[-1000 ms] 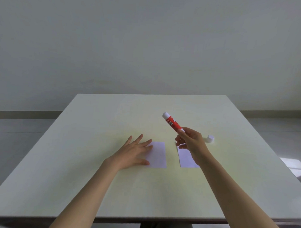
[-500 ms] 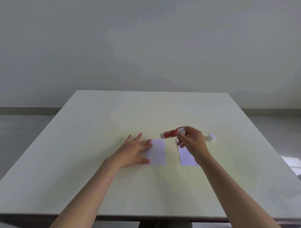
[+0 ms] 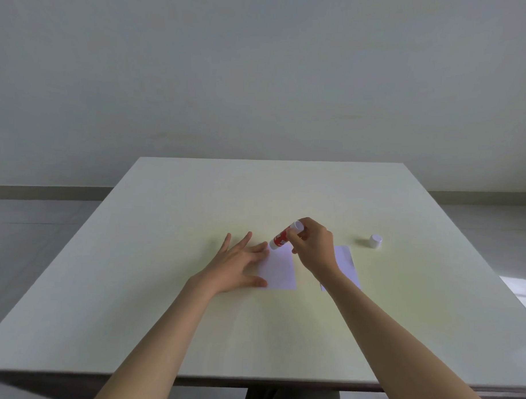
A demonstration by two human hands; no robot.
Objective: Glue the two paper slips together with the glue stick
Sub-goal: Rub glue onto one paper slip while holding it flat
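Observation:
Two pale paper slips lie on the white table [image 3: 164, 255]. The left slip [image 3: 278, 270] is held flat by my left hand [image 3: 238, 264], fingers spread on its left edge. My right hand [image 3: 312, 248] grips the red and white glue stick [image 3: 282, 238], tilted down to the left, with its tip touching the far left corner of that slip. The right slip [image 3: 344, 263] is partly hidden under my right wrist. The stick's white cap [image 3: 375, 241] stands by itself to the right.
The table's front edge runs just below my forearms. A plain wall stands behind the table, and grey floor shows on both sides.
My right hand swung the glue stick from pointing up, tipped it over, and brought it left and down onto the left slip. My left hand stayed on that slip.

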